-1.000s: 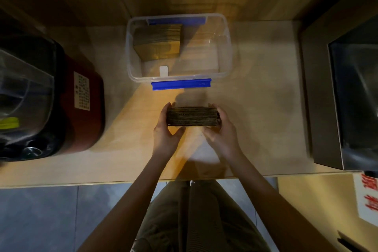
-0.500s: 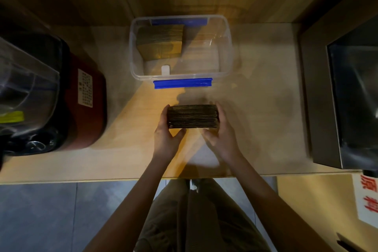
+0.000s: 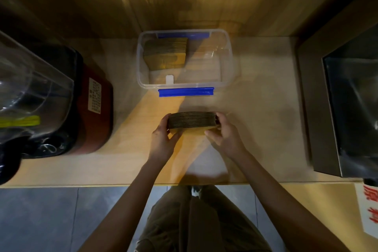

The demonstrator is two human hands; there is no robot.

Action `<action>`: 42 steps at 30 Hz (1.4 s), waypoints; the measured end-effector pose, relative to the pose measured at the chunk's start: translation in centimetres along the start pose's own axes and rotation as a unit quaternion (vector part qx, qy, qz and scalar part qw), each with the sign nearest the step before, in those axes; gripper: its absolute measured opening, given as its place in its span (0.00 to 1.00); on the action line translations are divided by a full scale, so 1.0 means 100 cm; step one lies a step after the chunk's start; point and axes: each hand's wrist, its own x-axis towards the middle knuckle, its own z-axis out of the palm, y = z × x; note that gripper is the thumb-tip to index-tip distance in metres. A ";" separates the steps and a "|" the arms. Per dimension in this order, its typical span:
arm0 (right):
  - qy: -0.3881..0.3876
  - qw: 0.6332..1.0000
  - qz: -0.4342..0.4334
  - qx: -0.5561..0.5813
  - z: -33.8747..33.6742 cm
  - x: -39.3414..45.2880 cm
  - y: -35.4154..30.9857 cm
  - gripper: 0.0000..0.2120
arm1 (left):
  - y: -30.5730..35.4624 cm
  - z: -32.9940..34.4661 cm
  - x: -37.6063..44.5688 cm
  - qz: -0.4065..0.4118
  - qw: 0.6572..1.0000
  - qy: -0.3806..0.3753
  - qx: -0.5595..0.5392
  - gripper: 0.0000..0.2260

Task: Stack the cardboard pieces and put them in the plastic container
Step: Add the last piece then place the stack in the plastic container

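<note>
At frame centre, the left hand (image 3: 163,139) and right hand (image 3: 225,135) clamped the ends of the cardboard stack (image 3: 192,120), which looked light and stiff but liable to fan apart unless squeezed endwise.

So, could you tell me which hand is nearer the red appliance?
Left. The left hand holds the stack's end nearer the red appliance; the right hand holds the far end.
</note>
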 end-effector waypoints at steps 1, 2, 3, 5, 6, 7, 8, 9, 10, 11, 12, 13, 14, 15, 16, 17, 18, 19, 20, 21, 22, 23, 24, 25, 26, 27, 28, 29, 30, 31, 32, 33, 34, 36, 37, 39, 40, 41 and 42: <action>-0.005 1.000 0.001 -0.003 -0.001 0.002 -0.004 0.24 | 0.003 -0.003 0.000 0.006 1.000 0.002 0.003 0.24; -0.008 1.000 0.000 -0.009 -0.003 0.005 -0.008 0.25 | 0.006 -0.007 0.001 0.013 1.000 0.005 0.004 0.24; -0.009 1.000 -0.003 -0.017 -0.005 0.007 -0.013 0.25 | 0.010 -0.012 0.002 0.022 1.000 0.009 0.006 0.23; -0.007 1.000 -0.013 -0.018 -0.009 0.012 -0.026 0.25 | 0.019 -0.022 0.007 0.034 0.999 0.015 0.011 0.22; -0.004 1.000 -0.022 -0.014 -0.012 0.014 -0.033 0.25 | 0.024 -0.028 0.010 0.033 0.999 0.021 0.008 0.22; -0.001 0.999 -0.032 -0.014 -0.016 0.017 -0.041 0.24 | 0.029 -0.034 0.014 0.031 0.999 0.030 -0.001 0.23; 0.001 0.999 -0.044 -0.016 -0.019 0.021 -0.049 0.24 | 0.035 -0.040 0.018 0.032 0.999 0.040 -0.010 0.24; 0.003 0.998 -0.058 -0.016 -0.022 0.025 -0.058 0.24 | 0.041 -0.045 0.022 0.036 0.998 0.051 -0.015 0.24; 0.004 0.997 -0.073 -0.012 -0.025 0.029 -0.066 0.24 | 0.047 -0.051 0.027 0.042 0.997 0.064 -0.016 0.24; 0.007 0.996 -0.085 -0.007 -0.027 0.035 -0.074 0.24 | 0.052 -0.056 0.033 0.048 0.996 0.077 -0.015 0.25; 0.011 0.996 -0.094 -0.001 -0.029 0.041 -0.082 0.23 | 0.057 -0.062 0.039 0.055 0.994 0.090 -0.013 0.25; 0.016 0.995 -0.100 0.004 -0.030 0.047 -0.090 0.23 | 0.062 -0.067 0.046 0.063 0.993 0.100 -0.009 0.25; 0.021 0.994 -0.104 0.009 -0.030 0.053 -0.097 0.23 | 0.065 -0.071 0.052 0.069 0.992 0.105 -0.008 0.25; 0.026 0.994 -0.108 0.012 -0.029 0.061 -0.103 0.23 | 0.067 -0.076 0.061 0.073 0.991 0.108 -0.009 0.25; 0.030 0.993 -0.111 0.011 -0.028 0.068 -0.107 0.24 | 0.068 -0.079 0.067 0.074 0.991 0.110 -0.011 0.26; 0.034 0.993 -0.110 0.009 -0.026 0.073 -0.109 0.24 | 0.069 -0.080 0.072 0.073 0.991 0.108 -0.013 0.27; 0.036 0.994 -0.108 0.005 -0.024 0.080 -0.111 0.25 | 0.070 -0.082 0.077 0.072 0.992 0.106 -0.016 0.28; 0.037 0.994 -0.100 0.003 -0.022 0.086 -0.112 0.26 | 0.070 -0.083 0.084 0.071 0.992 0.101 -0.014 0.30; 0.036 0.995 -0.093 0.005 -0.020 0.092 -0.114 0.26 | 0.070 -0.085 0.090 0.072 0.993 0.097 -0.008 0.30; 0.035 0.996 -0.086 0.007 -0.018 0.098 -0.114 0.26 | 0.070 -0.086 0.096 0.072 0.993 0.092 0.004 0.30; 0.033 0.996 -0.079 0.007 -0.016 0.103 -0.114 0.25 | 0.069 -0.087 0.101 0.072 0.994 0.087 0.018 0.29; 0.032 0.997 -0.072 0.006 -0.014 0.108 -0.113 0.25 | 0.068 -0.088 0.107 0.072 0.994 0.080 0.032 0.28; 0.031 0.997 -0.065 0.002 -0.012 0.113 -0.113 0.25 | 0.067 -0.088 0.112 0.075 0.994 0.071 0.048 0.27; 0.032 0.998 -0.058 -0.009 -0.011 0.118 -0.111 0.24 | 0.066 -0.088 0.117 0.079 0.993 0.060 0.066 0.26; 0.032 0.998 -0.051 -0.028 -0.009 0.122 -0.110 0.24 | 0.065 -0.088 0.122 0.081 0.992 0.050 0.084 0.25; 0.031 0.997 -0.043 -0.051 -0.008 0.125 -0.109 0.23 | 0.064 -0.087 0.126 0.078 0.991 0.042 0.099 0.25; 0.028 0.996 -0.037 -0.072 -0.007 0.128 -0.108 0.22 | 0.062 -0.086 0.130 0.071 0.990 0.037 0.115 0.24; 0.023 0.995 -0.031 -0.089 -0.005 0.130 -0.107 0.21 | 0.060 -0.086 0.133 0.062 0.989 0.033 0.133 0.24; 0.020 0.994 -0.026 -0.102 -0.004 0.132 -0.106 0.20 | 0.058 -0.085 0.136 0.051 0.986 0.029 0.155 0.24; 0.018 0.993 -0.021 -0.115 -0.002 0.135 -0.105 0.20 | 0.055 -0.084 0.138 0.040 0.983 0.026 0.178 0.24; 0.017 0.991 -0.016 -0.128 -0.001 0.138 -0.103 0.20 | 0.054 -0.083 0.139 0.032 0.979 0.024 0.198 0.24; 0.017 0.990 -0.009 -0.140 0.000 0.141 -0.102 0.20 | 0.054 -0.081 0.140 0.026 0.976 0.024 0.215 0.23; 0.016 0.989 -0.001 -0.149 0.000 0.145 -0.100 0.19 | 0.054 -0.080 0.140 0.023 0.973 0.025 0.230 0.23; 0.010 0.987 0.013 -0.157 0.001 0.151 -0.097 0.19 | 0.053 -0.077 0.139 0.034 0.966 0.026 0.256 0.23; 0.008 0.987 0.017 -0.158 0.002 0.153 -0.094 0.18 | 0.052 -0.076 0.139 0.046 0.962 0.030 0.269 0.23; 0.006 0.987 0.020 -0.160 0.003 0.157 -0.092 0.18 | 0.049 -0.075 0.140 0.072 0.952 0.040 0.296 0.22; 0.004 0.987 0.018 -0.161 0.004 0.158 -0.091 0.18 | 0.048 -0.075 0.141 0.076 0.948 0.043 0.307 0.22; 0.002 0.987 0.015 -0.162 0.005 0.159 -0.091 0.18 | 0.047 -0.075 0.142 0.077 0.944 0.047 0.319 0.21; 0.000 0.986 0.010 -0.166 0.006 0.159 -0.091 0.17 | 0.046 -0.076 0.143 0.076 0.940 0.048 0.328 0.21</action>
